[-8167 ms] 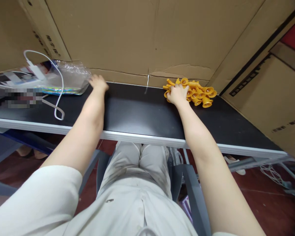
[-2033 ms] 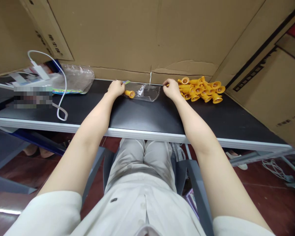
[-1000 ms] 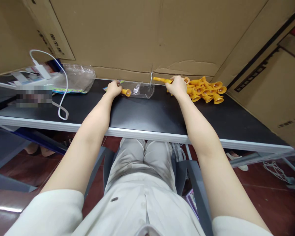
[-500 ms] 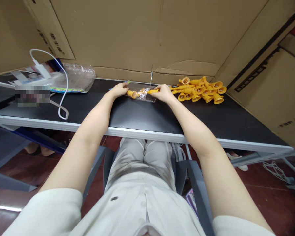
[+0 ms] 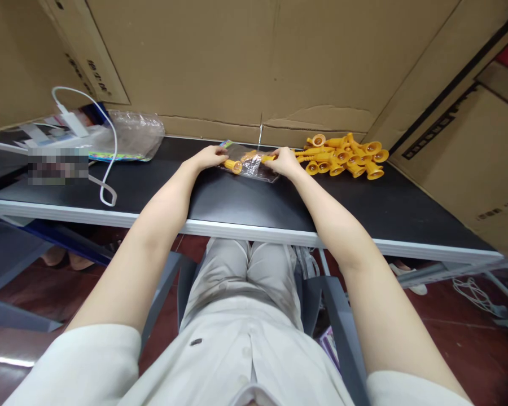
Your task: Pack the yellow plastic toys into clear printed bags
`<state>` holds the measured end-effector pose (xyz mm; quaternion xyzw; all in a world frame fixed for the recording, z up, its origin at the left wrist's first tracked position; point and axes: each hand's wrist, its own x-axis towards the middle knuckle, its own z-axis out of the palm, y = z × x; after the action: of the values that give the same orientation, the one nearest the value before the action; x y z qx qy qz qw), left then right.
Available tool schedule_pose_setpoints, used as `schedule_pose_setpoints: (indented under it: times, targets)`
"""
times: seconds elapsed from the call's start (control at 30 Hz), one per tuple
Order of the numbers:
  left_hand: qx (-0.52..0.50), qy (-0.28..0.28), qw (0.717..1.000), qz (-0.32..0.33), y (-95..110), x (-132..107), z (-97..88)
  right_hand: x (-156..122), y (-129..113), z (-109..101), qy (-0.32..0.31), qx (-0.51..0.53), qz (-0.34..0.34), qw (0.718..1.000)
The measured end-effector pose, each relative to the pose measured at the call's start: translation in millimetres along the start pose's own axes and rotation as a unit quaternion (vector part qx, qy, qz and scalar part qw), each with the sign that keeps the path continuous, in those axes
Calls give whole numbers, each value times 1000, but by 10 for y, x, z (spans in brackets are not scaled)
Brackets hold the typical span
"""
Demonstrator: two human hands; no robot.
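Observation:
A clear plastic bag (image 5: 260, 171) with a coloured strip at its left end lies between my two hands on the black tabletop. Yellow plastic toy trumpets show in or against it, one flared yellow trumpet (image 5: 232, 166) at my left fingers. My left hand (image 5: 209, 157) is closed at the bag's left end, with the fingertips pinching the bag. At the other end my right hand (image 5: 285, 163) is closed too, its fingers around a yellow trumpet at the bag; its fingertips are partly hidden. Just right of that hand lies a pile of yellow trumpets (image 5: 347, 155).
Clear bags with coloured edges (image 5: 135, 135) lie at the left, by a white cable (image 5: 115, 132) with a plug. Cardboard (image 5: 237, 62) walls the back and the right side. The table's metal edge (image 5: 254, 228) runs in front of me, above my lap.
The bag and my left hand have shifted slightly right. The flared trumpet end by my left fingers has moved right and a little nearer to me. My right hand has barely moved.

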<state>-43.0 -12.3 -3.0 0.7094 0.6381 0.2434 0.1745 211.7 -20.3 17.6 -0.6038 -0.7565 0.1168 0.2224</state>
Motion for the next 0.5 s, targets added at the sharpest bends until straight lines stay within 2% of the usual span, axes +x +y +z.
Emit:
schedule_pose_setpoints:
  times: [0.17, 0.3, 0.5]
  targets:
    - [-38, -13, 999, 11, 4, 9, 12, -21, -40, 81, -83, -12, -121, 989]
    - [-87, -28, 995, 34, 27, 4, 48, 36, 11, 159, -51, -8, -184, 982]
    - [-52, -3, 999, 15, 47, 24, 88, 193, 74, 279, -14, -7, -172, 985]
